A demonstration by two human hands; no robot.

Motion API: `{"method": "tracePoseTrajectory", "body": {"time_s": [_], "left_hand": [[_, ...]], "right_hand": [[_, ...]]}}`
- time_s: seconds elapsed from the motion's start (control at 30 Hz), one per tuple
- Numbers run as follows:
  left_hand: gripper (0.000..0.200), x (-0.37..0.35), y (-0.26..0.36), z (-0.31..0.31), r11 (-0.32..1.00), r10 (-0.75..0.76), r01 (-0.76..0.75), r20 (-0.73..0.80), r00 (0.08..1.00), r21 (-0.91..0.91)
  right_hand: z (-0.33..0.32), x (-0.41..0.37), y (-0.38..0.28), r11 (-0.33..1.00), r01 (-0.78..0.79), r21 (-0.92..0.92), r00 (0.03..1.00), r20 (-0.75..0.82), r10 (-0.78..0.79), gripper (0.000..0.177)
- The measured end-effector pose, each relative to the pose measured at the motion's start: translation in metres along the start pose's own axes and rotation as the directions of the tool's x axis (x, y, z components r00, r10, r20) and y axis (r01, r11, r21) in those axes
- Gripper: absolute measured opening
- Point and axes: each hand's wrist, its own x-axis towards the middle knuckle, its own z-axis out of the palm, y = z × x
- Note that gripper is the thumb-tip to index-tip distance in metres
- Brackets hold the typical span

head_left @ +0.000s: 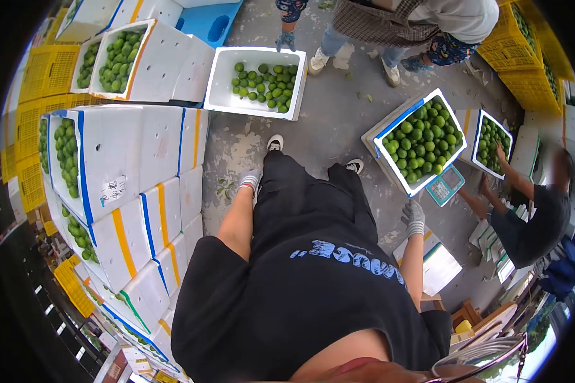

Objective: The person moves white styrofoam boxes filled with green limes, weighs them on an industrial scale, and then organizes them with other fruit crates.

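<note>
My left hand (250, 180), in a pale knitted glove, hangs beside my left thigh with its fingers loosely apart and nothing visible in it. On the other side, my right hand (413, 218), also gloved, is empty with fingers spread, just below a full box of limes (423, 142). That white foam box is tilted in view, with a teal scale (445, 186) at its lower corner. Farther forward on the floor stands a white box (220, 89) partly filled with limes (262, 86).
Stacked white boxes (118, 166) line the left side, some showing limes. A person (390, 25) stands ahead; another person (536, 210) crouches at right, a hand on a lime box (492, 145). Yellow crates (530, 89) stand at the upper right.
</note>
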Motion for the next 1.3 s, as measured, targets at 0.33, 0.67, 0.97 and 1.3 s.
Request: {"method": "tracePoseTrajectory", "body": {"time_s": [0.33,0.67,0.97,1.3], "left_hand": [[0.035,0.130,-0.147,-0.135,0.629,-0.173,0.256,0.189,0.967,-0.734],[0.027,0.181,-0.122,-0.138,0.847,-0.218,0.323,0.279,0.935,-0.422],[0.019,0.099,-0.001,-0.106,0.969,0.151,-0.098,0.230,0.961,-0.226],[0.014,0.130,-0.049,-0.070,0.954,-0.079,0.165,0.319,0.945,-0.251]], "right_hand": [[0.204,-0.067,0.154,0.609,0.214,-0.764,0.973,0.221,-0.064,0.040],[0.204,-0.114,0.201,0.815,0.109,-0.569,0.994,0.068,-0.085,0.040],[0.158,-0.100,0.220,0.867,-0.066,-0.495,0.994,0.047,0.102,0.050],[0.129,-0.101,0.156,0.941,-0.133,-0.313,0.991,-0.052,0.122,0.041]]}}
